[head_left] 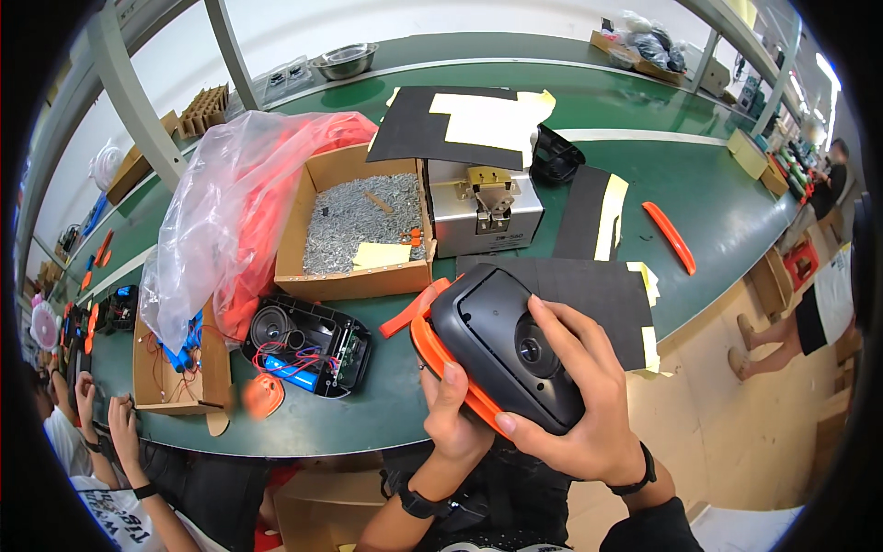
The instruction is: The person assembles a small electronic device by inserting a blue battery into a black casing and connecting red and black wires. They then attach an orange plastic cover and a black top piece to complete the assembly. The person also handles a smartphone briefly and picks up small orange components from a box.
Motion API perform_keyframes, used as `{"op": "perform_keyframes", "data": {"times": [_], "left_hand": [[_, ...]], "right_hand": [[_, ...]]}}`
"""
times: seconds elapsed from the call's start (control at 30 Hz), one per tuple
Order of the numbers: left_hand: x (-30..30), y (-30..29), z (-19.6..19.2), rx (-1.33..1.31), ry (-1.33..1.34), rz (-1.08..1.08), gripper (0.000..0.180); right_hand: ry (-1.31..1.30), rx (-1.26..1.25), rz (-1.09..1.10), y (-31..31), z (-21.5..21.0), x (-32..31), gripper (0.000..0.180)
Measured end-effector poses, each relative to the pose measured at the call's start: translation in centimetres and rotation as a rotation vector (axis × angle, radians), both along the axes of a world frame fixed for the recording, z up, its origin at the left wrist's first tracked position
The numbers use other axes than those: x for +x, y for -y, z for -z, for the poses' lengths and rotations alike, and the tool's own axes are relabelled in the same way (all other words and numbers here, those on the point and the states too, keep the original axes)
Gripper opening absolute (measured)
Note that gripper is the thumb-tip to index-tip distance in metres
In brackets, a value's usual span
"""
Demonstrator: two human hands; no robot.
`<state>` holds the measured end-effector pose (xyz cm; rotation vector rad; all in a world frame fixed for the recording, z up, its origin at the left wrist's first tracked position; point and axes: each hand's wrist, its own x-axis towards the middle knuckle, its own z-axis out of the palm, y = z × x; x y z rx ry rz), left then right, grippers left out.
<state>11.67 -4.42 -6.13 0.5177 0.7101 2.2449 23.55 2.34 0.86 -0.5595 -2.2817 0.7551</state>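
Note:
Both my hands hold a black portable speaker housing (492,336) with an orange rim, tilted above the table's front edge. My left hand (452,419) grips its lower left side, with the thumb on the orange rim; its other fingers are mostly hidden behind the housing. Across the right end lies my right hand (584,405), fingers near the round speaker cone (535,350) and thumb at the lower edge. To the left, an opened black speaker shell (317,345) shows a blue battery, coloured wires and a circuit board. An orange strip (409,313) lies just behind the held housing.
A cardboard box of screws (359,221) stands beside a silver metal machine (487,216). Black foam sheets (570,294) and another orange strip (669,237) lie to the right. Left are a plastic bag of orange parts (239,202) and a small wire box (184,377). A co-worker's hands (120,423) rest nearby.

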Motion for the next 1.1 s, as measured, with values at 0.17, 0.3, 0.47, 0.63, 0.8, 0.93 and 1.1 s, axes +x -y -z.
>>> {"op": "perform_keyframes", "data": {"times": [0.17,0.3,0.47,0.63,0.8,0.93,1.1], "left_hand": [[0.0,-0.3,-0.5,0.035,-0.003,-0.022,0.077],[0.1,-0.2,-0.6,0.048,0.008,-0.039,0.081],[0.4,0.2,-0.4,0.017,0.081,-0.026,0.07],[0.7,0.0,-1.1,0.037,0.174,-0.045,0.059],[1.2,-0.1,-2.6,0.065,0.333,-0.105,0.048],[1.3,0.1,-2.0,0.093,0.342,-0.076,0.046],[0.2,0.2,0.3,0.114,0.158,0.03,0.078]], "right_hand": [[-0.001,0.005,-0.008,0.2,0.1,-0.1,0.089],[0.001,0.012,-0.015,0.3,0.2,0.0,0.09],[0.0,0.01,-0.018,0.4,0.3,-0.1,0.09],[0.008,0.017,-0.019,0.5,0.3,-0.2,0.09],[0.009,0.002,-0.024,0.5,0.3,-0.2,0.09],[-0.027,-0.061,-0.042,0.0,0.2,0.1,0.091],[-0.223,-0.399,-0.064,-1.1,0.4,0.6,0.094]]}}
